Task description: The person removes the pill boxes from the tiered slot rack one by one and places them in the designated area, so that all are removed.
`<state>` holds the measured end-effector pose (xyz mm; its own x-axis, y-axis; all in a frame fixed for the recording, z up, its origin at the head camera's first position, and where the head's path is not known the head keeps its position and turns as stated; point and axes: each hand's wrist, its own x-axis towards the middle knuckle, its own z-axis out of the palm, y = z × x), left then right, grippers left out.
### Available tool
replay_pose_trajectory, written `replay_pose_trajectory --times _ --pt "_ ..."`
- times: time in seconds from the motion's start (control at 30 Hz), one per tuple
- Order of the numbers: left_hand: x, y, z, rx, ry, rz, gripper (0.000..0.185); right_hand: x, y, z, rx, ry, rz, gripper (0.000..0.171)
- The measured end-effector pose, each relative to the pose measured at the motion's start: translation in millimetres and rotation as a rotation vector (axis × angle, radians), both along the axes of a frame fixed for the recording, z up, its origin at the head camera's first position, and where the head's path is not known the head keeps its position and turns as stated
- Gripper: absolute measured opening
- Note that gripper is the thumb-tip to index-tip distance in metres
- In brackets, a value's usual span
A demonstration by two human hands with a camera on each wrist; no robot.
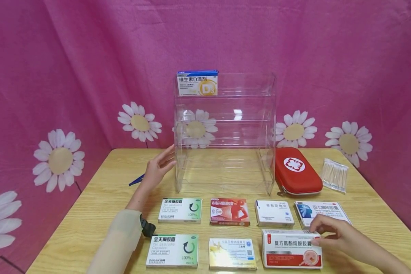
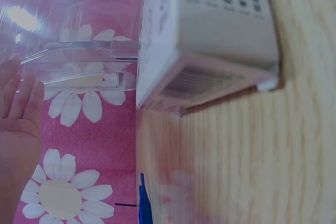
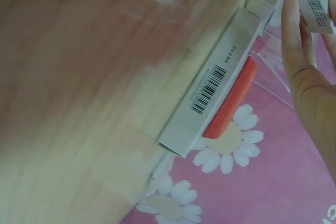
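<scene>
A light wooden bench (image 1: 99, 198) carries a clear acrylic shelf rack (image 1: 225, 131) at its middle, with a red first-aid case (image 1: 296, 171) just to its right and a packet of cotton swabs (image 1: 334, 174) beyond that. In front lie seven medicine boxes in two rows: two green-and-white boxes (image 1: 180, 210) (image 1: 172, 250), a red box (image 1: 230, 212), a white box (image 1: 274, 213), a blue-printed box (image 1: 320, 211), a yellow box (image 1: 232, 254) and a red-and-white box (image 1: 289, 254).
</scene>
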<state>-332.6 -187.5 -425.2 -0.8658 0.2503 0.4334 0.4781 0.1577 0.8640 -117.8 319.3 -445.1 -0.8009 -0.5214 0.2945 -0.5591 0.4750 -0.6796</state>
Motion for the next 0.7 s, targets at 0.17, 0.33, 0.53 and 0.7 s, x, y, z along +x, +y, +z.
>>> replay_pose_trajectory --times 0.17,0.33,0.53,0.7 --pt "-0.1 -1 0.4 -0.005 -0.003 0.001 0.056 -0.7 -2 -4.2 0.028 0.013 0.003 0.029" --pt "0.5 0 1.4 0.002 -0.004 -0.005 0.057 -1.2 -3 -5.5 0.054 -0.007 0.006 0.027" --pt "0.8 0 1.5 -0.006 0.001 -0.004 0.057 -3.5 -2 -10.1 0.111 -0.063 0.022 0.023" --pt "0.2 0 1.7 -0.010 0.002 0.003 0.057 -5.9 -2 -12.2 0.144 -0.097 0.023 0.019"
